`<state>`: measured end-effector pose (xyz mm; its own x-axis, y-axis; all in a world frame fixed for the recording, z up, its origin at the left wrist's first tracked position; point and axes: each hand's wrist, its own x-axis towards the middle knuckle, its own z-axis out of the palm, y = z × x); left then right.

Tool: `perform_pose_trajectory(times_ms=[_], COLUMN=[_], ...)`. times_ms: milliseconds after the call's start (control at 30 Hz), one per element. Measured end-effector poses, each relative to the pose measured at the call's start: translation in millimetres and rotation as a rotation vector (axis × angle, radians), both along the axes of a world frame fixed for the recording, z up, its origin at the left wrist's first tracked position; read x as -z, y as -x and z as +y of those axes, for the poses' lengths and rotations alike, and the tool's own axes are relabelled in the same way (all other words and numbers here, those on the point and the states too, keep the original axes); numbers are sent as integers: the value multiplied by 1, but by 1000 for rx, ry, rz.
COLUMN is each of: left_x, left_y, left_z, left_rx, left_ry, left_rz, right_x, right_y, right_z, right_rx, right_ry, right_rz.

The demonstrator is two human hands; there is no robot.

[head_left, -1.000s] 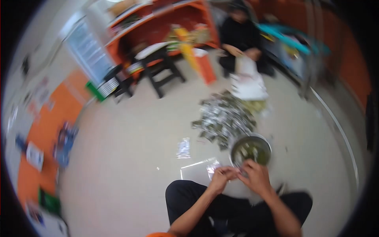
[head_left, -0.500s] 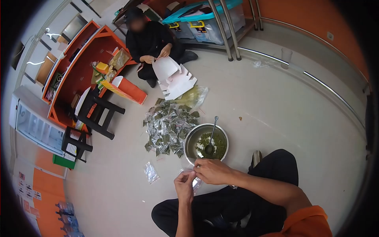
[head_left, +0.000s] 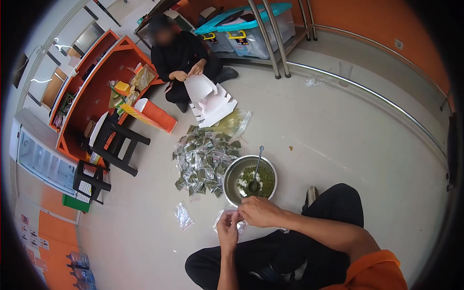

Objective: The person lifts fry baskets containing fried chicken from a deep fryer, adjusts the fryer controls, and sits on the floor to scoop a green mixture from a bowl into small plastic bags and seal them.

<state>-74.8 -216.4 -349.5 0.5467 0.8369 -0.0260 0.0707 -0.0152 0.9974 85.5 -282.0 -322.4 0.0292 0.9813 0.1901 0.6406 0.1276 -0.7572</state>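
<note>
My left hand (head_left: pixel 228 228) and my right hand (head_left: pixel 261 211) meet in front of me, fingers pinched together. Between the fingertips is what looks like a small clear plastic bag, mostly hidden by the fingers. More clear plastic (head_left: pixel 220 220) lies on the floor behind my left hand. Just beyond my right hand stands a steel bowl (head_left: pixel 227 180) with green, crumbly stuff and some white bits in it. A metal spoon (head_left: pixel 260 162) leans in the bowl. Left of the bowl is a pile of small clear bags (head_left: pixel 205 159) with green contents. Flat clear bags (head_left: pixel 183 216) lie nearer me.
Another person (head_left: pixel 179 58) sits across the floor, holding a cut white sheet (head_left: pixel 212 104). A yellowish plastic bag (head_left: pixel 234 123) lies beside the pile. Black stools (head_left: pixel 121 147), an orange shelf (head_left: pixel 72 121) and a metal rail (head_left: pixel 367 87) stand around the sides.
My view has shifted slightly, so the surroundings sit a little further left. Both hands stay pinched together; the clear film seen above them by the bowl's rim no longer shows plainly.
</note>
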Motion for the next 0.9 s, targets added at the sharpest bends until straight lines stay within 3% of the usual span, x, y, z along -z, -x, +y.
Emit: perform_pose_trajectory(times_ms=[167,367,467,600,900], left_x=[3,6,1,27,32], left_y=[-1,3,1,7,-4], left_z=[-5,-3,-7,1,15], left_rx=[13,63,74,69,70], left_ry=[20,-284,-205,-24,0], left_rz=[-19,291,330,201,47], right_x=[0,5,11,18,16], right_y=[2,5,7,15,27], right_z=[3,1,-1,5,17], right_rx=[9,8,32,8,159], right_ry=[-22,-66,-103,-131,-255], right_rz=[9,-103,-196,-273,-377])
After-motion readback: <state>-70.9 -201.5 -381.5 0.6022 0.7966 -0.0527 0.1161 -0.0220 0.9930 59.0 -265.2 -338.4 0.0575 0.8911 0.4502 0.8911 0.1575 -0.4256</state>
